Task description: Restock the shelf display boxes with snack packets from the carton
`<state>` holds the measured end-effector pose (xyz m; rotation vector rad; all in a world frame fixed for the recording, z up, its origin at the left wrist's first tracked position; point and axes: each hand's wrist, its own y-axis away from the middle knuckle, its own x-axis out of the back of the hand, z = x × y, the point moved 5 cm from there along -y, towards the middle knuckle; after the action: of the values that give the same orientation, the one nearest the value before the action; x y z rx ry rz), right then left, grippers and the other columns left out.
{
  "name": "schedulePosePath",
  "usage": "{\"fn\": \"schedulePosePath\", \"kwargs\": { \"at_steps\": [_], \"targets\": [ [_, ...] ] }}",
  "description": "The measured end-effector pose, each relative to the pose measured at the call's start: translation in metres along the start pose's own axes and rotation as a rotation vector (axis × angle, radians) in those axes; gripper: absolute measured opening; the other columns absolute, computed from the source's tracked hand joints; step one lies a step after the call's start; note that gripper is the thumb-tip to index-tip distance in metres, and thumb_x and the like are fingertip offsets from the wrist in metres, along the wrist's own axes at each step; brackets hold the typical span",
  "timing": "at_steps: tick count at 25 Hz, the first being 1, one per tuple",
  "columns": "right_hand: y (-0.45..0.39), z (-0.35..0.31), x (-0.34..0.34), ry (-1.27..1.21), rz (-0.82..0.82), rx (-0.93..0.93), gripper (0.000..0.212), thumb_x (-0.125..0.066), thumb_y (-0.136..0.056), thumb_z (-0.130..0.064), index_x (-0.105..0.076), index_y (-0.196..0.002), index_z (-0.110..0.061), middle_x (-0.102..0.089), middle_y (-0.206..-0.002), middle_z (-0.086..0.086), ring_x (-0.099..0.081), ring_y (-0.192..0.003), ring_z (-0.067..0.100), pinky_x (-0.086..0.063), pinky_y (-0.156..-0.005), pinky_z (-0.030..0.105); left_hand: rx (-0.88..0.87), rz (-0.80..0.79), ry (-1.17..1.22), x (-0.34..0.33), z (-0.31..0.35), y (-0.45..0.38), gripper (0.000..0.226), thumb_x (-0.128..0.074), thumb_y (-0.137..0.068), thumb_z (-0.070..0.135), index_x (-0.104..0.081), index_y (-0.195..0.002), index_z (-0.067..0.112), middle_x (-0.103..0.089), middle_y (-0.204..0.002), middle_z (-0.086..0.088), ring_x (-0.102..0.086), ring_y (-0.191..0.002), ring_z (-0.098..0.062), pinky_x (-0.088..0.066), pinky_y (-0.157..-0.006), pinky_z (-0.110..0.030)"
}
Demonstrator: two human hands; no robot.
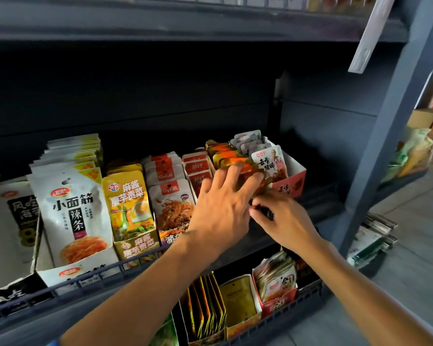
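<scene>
My left hand (223, 208) lies over the front of a row of orange-and-yellow snack packets (225, 152), its fingers curled round the front ones. Just below and to the right, my right hand (283, 221) pinches the lower edge of the same bundle, near the front of its display box, which is hidden. To the right stands a red-and-white display box (296, 181) with white packets (268, 159). No carton is in view.
Further display boxes of packets fill the shelf to the left: white (70, 213), yellow (129, 208), white-orange (170, 201). A wire rail (98, 273) runs along the shelf front. The lower shelf holds more boxes (240, 303). A grey upright post (375, 151) stands at right.
</scene>
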<state>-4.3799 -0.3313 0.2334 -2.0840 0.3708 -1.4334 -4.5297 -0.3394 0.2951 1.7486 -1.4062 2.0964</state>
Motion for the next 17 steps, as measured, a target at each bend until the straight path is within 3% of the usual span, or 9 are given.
{"fn": "schedulePosePath", "kwargs": {
  "at_steps": [2, 5, 8, 10, 13, 17],
  "targets": [
    [0.001, 0.003, 0.006, -0.064, -0.023, 0.004, 0.027, -0.055, -0.088, -0.046, -0.067, -0.089, -0.023, -0.058, -0.104, -0.007, -0.057, -0.095, 0.012, -0.05, -0.077, 0.029, -0.059, -0.036, -0.063, -0.004, 0.006, -0.017, 0.061, -0.064, -0.088, 0.032, -0.038, -0.143, 0.032, -0.041, -0.143, -0.008, -0.044, -0.123, -0.031, -0.042, -0.095, -0.047],
    [0.008, 0.01, 0.019, -0.255, -0.018, -0.038, 0.016, -0.066, -0.089, -0.024, -0.074, -0.102, -0.02, -0.057, -0.104, -0.013, -0.057, -0.094, 0.002, -0.048, -0.081, 0.023, -0.048, -0.086, -0.037, -0.014, 0.0, -0.029, 0.054, -0.057, -0.095, 0.03, -0.036, -0.144, 0.035, -0.041, -0.143, -0.006, -0.042, -0.128, -0.029, -0.041, -0.101, -0.046],
    [-0.007, 0.034, 0.034, -0.178, 0.054, -0.201, 0.041, -0.061, -0.089, -0.005, -0.06, -0.128, -0.017, -0.055, -0.13, -0.006, -0.059, -0.11, 0.012, -0.054, -0.09, 0.036, 0.028, -0.065, 0.064, -0.017, -0.006, -0.032, 0.049, -0.057, -0.095, 0.025, -0.043, -0.141, 0.034, -0.042, -0.14, -0.006, -0.036, -0.129, -0.029, -0.042, -0.103, -0.046],
    [-0.023, 0.044, 0.028, -0.043, -0.132, -0.272, 0.053, -0.058, -0.089, -0.005, -0.049, -0.14, -0.019, -0.046, -0.147, -0.002, -0.05, -0.129, 0.022, -0.049, -0.1, 0.042, 0.051, -0.06, 0.121, -0.019, -0.006, -0.034, 0.049, -0.058, -0.094, 0.023, -0.047, -0.14, 0.032, -0.042, -0.139, -0.006, -0.034, -0.129, -0.03, -0.045, -0.102, -0.049],
    [-0.034, 0.045, 0.018, 0.033, -0.26, -0.224, 0.04, -0.059, -0.091, -0.014, -0.058, -0.13, -0.019, -0.054, -0.139, -0.001, -0.056, -0.122, 0.027, -0.052, -0.093, 0.043, 0.051, -0.053, 0.115, -0.02, -0.007, -0.032, 0.047, -0.058, -0.094, 0.025, -0.048, -0.14, 0.032, -0.043, -0.14, -0.006, -0.035, -0.129, -0.031, -0.046, -0.101, -0.051],
    [-0.027, 0.046, 0.028, -0.089, -0.335, -0.298, 0.029, -0.059, -0.093, -0.018, -0.067, -0.119, -0.029, -0.061, -0.118, -0.014, -0.057, -0.109, 0.01, -0.046, -0.087, 0.026, 0.065, -0.031, 0.128, -0.02, -0.014, -0.031, 0.052, -0.059, -0.094, 0.028, -0.044, -0.143, 0.034, -0.042, -0.142, -0.006, -0.035, -0.129, -0.031, -0.044, -0.103, -0.05]
  ]
}}
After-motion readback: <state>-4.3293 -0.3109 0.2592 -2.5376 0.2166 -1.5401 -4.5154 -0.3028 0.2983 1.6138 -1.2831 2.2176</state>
